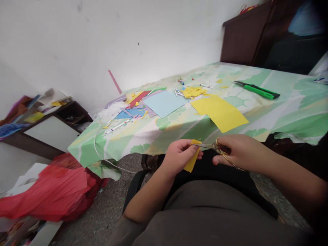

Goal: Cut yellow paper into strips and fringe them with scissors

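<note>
In my left hand (178, 155) is a small strip of yellow paper (190, 165), pinched between thumb and fingers above my lap. My right hand (238, 152) grips a pair of scissors (215, 146) by gold-coloured handles. Their blades point left and meet the upper part of the strip, close to my left thumb. Whether the blades are closed on the paper I cannot tell. A larger yellow sheet (220, 112) lies on the table beyond my hands, its near edge hanging over the side. Beside it rests a pile of yellow paper cutouts (193, 92).
A green utility knife (258, 90) lies on the right of the cloth-covered table (143, 140). Farther left are a light blue sheet (165, 103), markers (118, 126), paper scraps and a tangled white cord (115, 111). A red plastic bag (58, 191) sits at the lower left by a cabinet (51, 131).
</note>
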`<state>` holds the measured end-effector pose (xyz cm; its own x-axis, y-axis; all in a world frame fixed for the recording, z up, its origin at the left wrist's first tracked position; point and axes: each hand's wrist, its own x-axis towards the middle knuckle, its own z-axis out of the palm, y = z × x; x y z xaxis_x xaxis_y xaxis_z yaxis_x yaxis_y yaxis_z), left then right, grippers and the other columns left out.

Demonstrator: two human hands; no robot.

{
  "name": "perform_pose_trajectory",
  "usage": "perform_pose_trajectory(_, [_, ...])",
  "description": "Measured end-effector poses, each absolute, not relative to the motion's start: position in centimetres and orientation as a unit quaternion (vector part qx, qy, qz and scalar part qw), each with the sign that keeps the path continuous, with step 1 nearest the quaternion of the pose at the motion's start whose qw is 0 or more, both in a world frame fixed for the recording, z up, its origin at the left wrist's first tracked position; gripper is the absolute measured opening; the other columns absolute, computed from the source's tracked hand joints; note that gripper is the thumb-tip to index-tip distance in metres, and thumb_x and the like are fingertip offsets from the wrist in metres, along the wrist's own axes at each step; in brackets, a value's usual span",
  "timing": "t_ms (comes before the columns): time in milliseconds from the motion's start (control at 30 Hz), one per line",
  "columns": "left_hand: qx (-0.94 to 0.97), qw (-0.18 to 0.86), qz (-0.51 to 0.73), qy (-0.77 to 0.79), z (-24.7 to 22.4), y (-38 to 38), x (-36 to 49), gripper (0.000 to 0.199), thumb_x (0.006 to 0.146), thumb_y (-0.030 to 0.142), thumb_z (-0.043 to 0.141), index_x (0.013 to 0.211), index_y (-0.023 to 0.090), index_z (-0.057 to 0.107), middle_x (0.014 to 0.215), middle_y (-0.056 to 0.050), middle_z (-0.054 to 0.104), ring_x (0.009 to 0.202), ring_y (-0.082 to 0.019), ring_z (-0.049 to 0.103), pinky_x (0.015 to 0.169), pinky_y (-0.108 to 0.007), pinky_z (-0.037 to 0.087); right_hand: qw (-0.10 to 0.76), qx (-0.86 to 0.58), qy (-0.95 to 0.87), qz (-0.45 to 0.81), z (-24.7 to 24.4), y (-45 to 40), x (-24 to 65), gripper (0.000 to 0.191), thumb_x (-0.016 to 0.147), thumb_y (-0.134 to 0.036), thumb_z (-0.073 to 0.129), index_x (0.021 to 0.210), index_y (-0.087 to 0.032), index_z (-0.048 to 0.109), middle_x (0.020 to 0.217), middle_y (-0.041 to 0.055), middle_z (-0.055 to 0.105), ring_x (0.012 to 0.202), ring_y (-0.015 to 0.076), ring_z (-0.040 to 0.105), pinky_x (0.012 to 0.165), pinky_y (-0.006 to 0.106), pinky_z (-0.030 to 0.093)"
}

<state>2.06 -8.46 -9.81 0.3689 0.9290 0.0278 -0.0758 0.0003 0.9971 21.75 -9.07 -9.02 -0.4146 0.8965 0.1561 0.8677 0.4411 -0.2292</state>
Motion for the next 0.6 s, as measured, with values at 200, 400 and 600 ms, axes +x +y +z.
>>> perform_pose_trajectory(200, [0.62, 0.547, 0.418, 0.376, -9.55, -8.53, 1.94, 0.016, 0.072, 0.031, 0.054, 0.07, 0.017, 0.062, 0.061, -0.001, 0.062, 0.056, -0.011, 0.058, 0.058, -0.024, 0.047, 0.121, -0.527, -0.839, 0.064, -8.99, -9.22, 21.4, 0.042, 0.067, -0.061, 0.049, 0.059, -0.021, 0.042, 0.056, -0.0004, 0.048, 0.051, 0.0123, 0.039, 0.046, 0.023, 0.023])
perform_pose_trajectory(400, [0.682, 0.468, 0.41, 0.383, -9.65, -8.7, 2.15, 0.02, 0.076, 0.029, 0.049, 0.065, 0.016, 0.06, 0.062, -0.001, 0.062, 0.059, -0.011, 0.057, 0.06, -0.024, 0.046, 0.11, -0.524, -0.84, 0.087, -9.06, -9.23, 21.19, 0.043, 0.067, -0.062, 0.048, 0.058, -0.021, 0.041, 0.055, -0.0003, 0.048, 0.05, 0.012, 0.038, 0.046, 0.023, 0.023])
perform_pose_trajectory(600, [0.685, 0.464, 0.416, 0.377, -9.65, -8.7, 2.26, 0.02, 0.076, 0.026, 0.049, 0.063, 0.016, 0.059, 0.058, 0.001, 0.059, 0.056, -0.009, 0.054, 0.058, -0.021, 0.043, 0.104, -0.523, -0.84, 0.098, -9.18, -9.22, 21.05, 0.042, 0.068, -0.06, 0.048, 0.058, -0.02, 0.04, 0.054, -0.0007, 0.046, 0.05, 0.012, 0.038, 0.046, 0.023, 0.022])
